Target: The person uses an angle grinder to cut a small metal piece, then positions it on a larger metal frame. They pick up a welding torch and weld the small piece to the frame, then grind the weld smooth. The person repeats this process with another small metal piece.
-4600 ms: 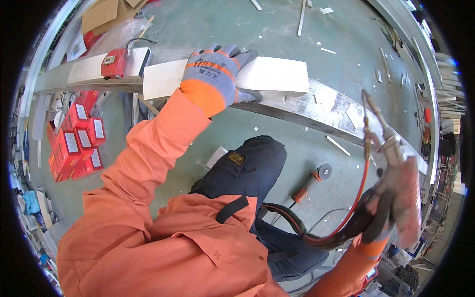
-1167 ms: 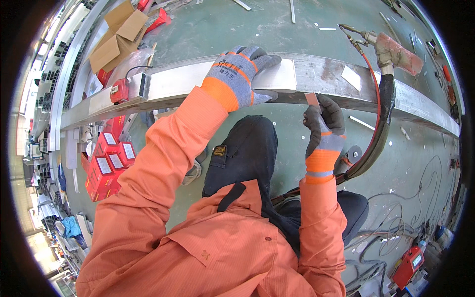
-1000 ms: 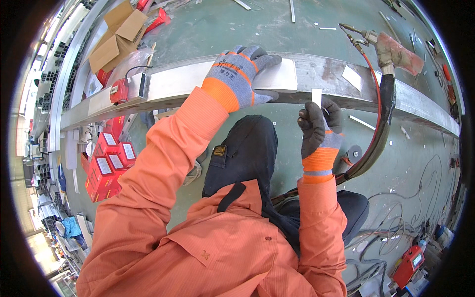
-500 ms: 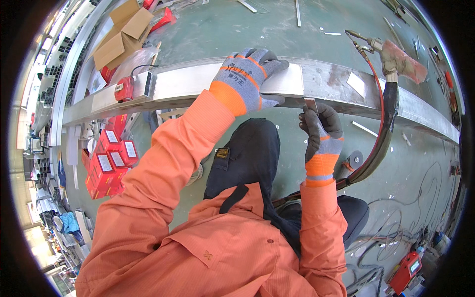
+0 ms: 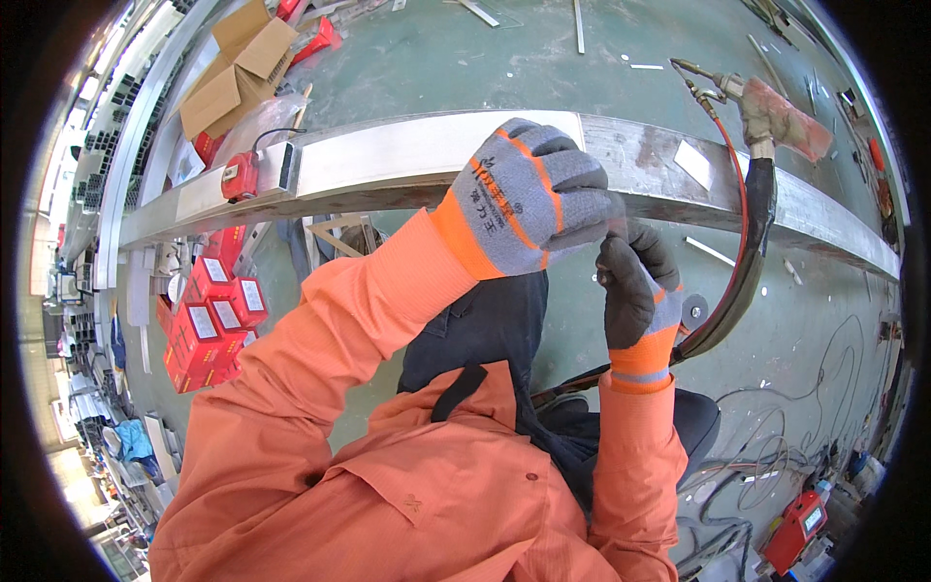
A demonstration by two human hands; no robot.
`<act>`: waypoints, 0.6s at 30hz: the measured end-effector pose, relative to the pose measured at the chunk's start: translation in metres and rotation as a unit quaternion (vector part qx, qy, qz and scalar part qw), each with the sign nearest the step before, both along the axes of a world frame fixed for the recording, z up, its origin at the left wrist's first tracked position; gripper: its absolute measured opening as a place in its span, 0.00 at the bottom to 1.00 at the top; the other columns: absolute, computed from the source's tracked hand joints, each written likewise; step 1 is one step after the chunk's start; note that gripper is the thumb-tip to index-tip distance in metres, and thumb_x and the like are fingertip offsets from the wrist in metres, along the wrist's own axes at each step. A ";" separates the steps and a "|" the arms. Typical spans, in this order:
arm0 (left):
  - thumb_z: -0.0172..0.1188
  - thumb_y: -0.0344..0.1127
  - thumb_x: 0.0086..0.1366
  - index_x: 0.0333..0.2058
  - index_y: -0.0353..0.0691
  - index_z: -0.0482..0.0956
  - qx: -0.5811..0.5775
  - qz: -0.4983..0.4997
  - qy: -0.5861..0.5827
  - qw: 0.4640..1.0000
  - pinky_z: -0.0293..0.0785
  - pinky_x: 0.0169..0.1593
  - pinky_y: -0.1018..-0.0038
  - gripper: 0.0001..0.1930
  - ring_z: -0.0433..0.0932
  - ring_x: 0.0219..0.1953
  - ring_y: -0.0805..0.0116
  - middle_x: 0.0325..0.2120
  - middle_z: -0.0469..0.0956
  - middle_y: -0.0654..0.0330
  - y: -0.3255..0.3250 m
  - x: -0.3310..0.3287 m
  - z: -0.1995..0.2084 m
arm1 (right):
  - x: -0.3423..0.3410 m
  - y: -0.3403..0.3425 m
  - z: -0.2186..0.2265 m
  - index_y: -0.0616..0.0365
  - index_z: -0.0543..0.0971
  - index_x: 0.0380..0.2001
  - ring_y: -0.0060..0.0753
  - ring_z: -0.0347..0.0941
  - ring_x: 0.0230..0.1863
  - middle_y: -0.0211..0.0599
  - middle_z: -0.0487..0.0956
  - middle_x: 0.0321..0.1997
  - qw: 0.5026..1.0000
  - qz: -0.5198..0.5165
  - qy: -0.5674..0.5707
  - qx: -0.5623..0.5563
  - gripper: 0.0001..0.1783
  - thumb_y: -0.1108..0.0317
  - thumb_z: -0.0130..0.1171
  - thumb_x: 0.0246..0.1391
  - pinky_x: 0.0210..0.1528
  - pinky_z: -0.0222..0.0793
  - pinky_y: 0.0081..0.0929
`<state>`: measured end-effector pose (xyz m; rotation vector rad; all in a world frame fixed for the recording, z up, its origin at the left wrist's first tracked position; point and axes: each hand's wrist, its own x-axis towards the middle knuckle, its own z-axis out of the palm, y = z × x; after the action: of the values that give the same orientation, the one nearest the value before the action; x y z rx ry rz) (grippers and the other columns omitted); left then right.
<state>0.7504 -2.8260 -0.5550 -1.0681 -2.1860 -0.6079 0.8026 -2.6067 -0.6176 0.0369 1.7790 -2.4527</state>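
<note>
Both my hands wear grey-and-orange work gloves and meet just over the near edge of a long metal beam (image 5: 640,160). My right hand (image 5: 640,281) pinches a small flat brownish piece (image 5: 617,217), mostly covered by the fingers. My left hand (image 5: 529,199) reaches across to it from the left. Its fingers are bent and close together at the right fingertips, and whatever they grip is hidden. White covering (image 5: 388,155) lies along the beam's top on the left, and a small white rectangle (image 5: 693,165) lies farther right.
A torch-like tool (image 5: 766,112) with a thick dark cable (image 5: 747,262) rests across the beam at right. A small red tool (image 5: 239,178) sits on its left part. Red boxes (image 5: 204,325) are stacked below left; an open carton (image 5: 238,78) stands beyond. Cables (image 5: 776,427) trail over the floor.
My left hand has left the white surface and moved right, to my right hand's fingertips. The right hand has shifted slightly down and right, and the small piece is now mostly hidden.
</note>
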 end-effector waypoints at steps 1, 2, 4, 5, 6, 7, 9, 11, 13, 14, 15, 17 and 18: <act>0.77 0.43 0.54 0.40 0.50 0.88 -0.001 -0.003 -0.002 1.000 0.75 0.44 0.61 0.15 0.82 0.39 0.58 0.35 0.84 0.64 0.001 0.001 -0.001 | 0.002 0.001 0.000 0.62 0.83 0.48 0.24 0.71 0.34 0.33 0.81 0.37 1.000 0.011 -0.004 -0.025 0.12 0.67 0.67 0.66 0.40 0.67 0.26; 0.77 0.43 0.55 0.40 0.50 0.88 -0.001 -0.006 -0.005 1.000 0.75 0.44 0.61 0.14 0.82 0.39 0.58 0.35 0.84 0.64 0.002 0.002 -0.002 | 0.004 0.002 0.000 0.62 0.82 0.49 0.26 0.71 0.34 0.34 0.81 0.37 0.998 0.021 -0.009 -0.051 0.12 0.67 0.66 0.66 0.40 0.67 0.28; 0.77 0.42 0.54 0.39 0.50 0.88 0.014 -0.010 -0.023 1.000 0.75 0.44 0.61 0.14 0.82 0.39 0.57 0.35 0.84 0.64 0.005 0.002 -0.002 | 0.008 0.003 0.002 0.62 0.82 0.50 0.27 0.71 0.35 0.35 0.81 0.38 0.994 0.030 -0.026 -0.099 0.12 0.68 0.66 0.67 0.40 0.67 0.29; 0.77 0.42 0.54 0.38 0.50 0.88 0.022 -0.012 -0.032 0.999 0.76 0.44 0.61 0.13 0.82 0.38 0.57 0.35 0.84 0.63 0.006 0.002 -0.003 | 0.010 0.001 0.005 0.62 0.82 0.50 0.27 0.71 0.35 0.35 0.81 0.38 0.991 0.029 -0.039 -0.124 0.13 0.68 0.66 0.67 0.41 0.67 0.30; 0.77 0.42 0.54 0.38 0.50 0.87 0.033 -0.014 -0.054 0.998 0.76 0.44 0.60 0.13 0.81 0.38 0.56 0.35 0.84 0.63 0.006 0.003 -0.003 | 0.012 0.000 0.006 0.62 0.81 0.51 0.28 0.71 0.35 0.35 0.80 0.38 0.987 0.029 -0.052 -0.148 0.13 0.68 0.66 0.67 0.41 0.67 0.30; 0.78 0.41 0.54 0.37 0.49 0.87 0.043 -0.017 -0.077 0.996 0.76 0.44 0.60 0.13 0.81 0.38 0.56 0.34 0.84 0.63 0.006 0.005 -0.004 | 0.013 0.000 0.005 0.61 0.81 0.51 0.28 0.71 0.35 0.35 0.80 0.38 0.985 0.033 -0.051 -0.160 0.13 0.68 0.66 0.67 0.40 0.67 0.31; 0.78 0.40 0.54 0.36 0.49 0.87 0.064 -0.022 -0.104 0.992 0.76 0.44 0.60 0.12 0.81 0.39 0.55 0.34 0.83 0.62 0.007 0.006 -0.006 | 0.014 0.000 0.001 0.61 0.81 0.52 0.28 0.71 0.35 0.35 0.80 0.39 0.981 0.041 -0.050 -0.185 0.13 0.68 0.66 0.67 0.40 0.67 0.32; 0.78 0.39 0.54 0.35 0.48 0.86 0.083 -0.026 -0.115 0.990 0.76 0.45 0.59 0.12 0.81 0.40 0.53 0.34 0.83 0.61 0.009 0.006 -0.010 | 0.016 -0.002 0.000 0.60 0.81 0.52 0.27 0.71 0.35 0.34 0.80 0.38 0.979 0.039 -0.049 -0.193 0.13 0.68 0.66 0.68 0.40 0.67 0.31; 0.79 0.40 0.53 0.38 0.46 0.85 0.072 -0.005 -0.151 0.986 0.77 0.46 0.60 0.16 0.81 0.41 0.53 0.36 0.83 0.58 0.007 0.006 -0.012 | 0.017 -0.004 0.000 0.59 0.82 0.50 0.25 0.72 0.34 0.33 0.80 0.37 0.983 0.025 -0.051 -0.175 0.12 0.68 0.66 0.68 0.39 0.67 0.28; 0.80 0.40 0.52 0.40 0.45 0.85 0.067 0.006 -0.170 0.983 0.77 0.47 0.60 0.18 0.81 0.41 0.53 0.38 0.82 0.56 0.004 0.006 -0.012 | 0.017 -0.006 0.001 0.59 0.82 0.49 0.23 0.72 0.33 0.31 0.81 0.36 0.986 0.015 -0.054 -0.155 0.11 0.68 0.67 0.67 0.38 0.68 0.25; 0.81 0.41 0.51 0.42 0.44 0.84 0.107 0.024 -0.161 0.981 0.77 0.47 0.61 0.21 0.81 0.42 0.52 0.39 0.82 0.54 0.003 0.005 -0.011 | 0.017 -0.005 0.001 0.59 0.82 0.47 0.21 0.73 0.32 0.30 0.81 0.35 0.990 0.001 -0.057 -0.132 0.10 0.67 0.68 0.67 0.37 0.68 0.23; 0.82 0.43 0.50 0.46 0.41 0.81 0.188 0.060 -0.143 0.970 0.78 0.49 0.62 0.27 0.81 0.44 0.52 0.42 0.81 0.51 -0.006 0.003 -0.007 | 0.013 0.003 -0.008 0.58 0.82 0.47 0.20 0.74 0.33 0.30 0.81 0.35 0.996 -0.016 -0.058 -0.069 0.10 0.66 0.68 0.68 0.37 0.69 0.22; 0.85 0.45 0.48 0.51 0.38 0.77 0.167 0.085 -0.149 0.971 0.78 0.51 0.63 0.36 0.81 0.45 0.49 0.44 0.80 0.51 -0.022 -0.001 -0.010 | 0.012 0.003 -0.012 0.58 0.82 0.46 0.20 0.74 0.33 0.29 0.82 0.35 0.997 -0.019 -0.059 -0.040 0.10 0.65 0.67 0.69 0.37 0.69 0.22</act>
<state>0.7492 -2.8481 -0.5651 -0.6369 -2.2855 -1.0697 0.8142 -2.6033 -0.6299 0.2067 1.6449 -2.4885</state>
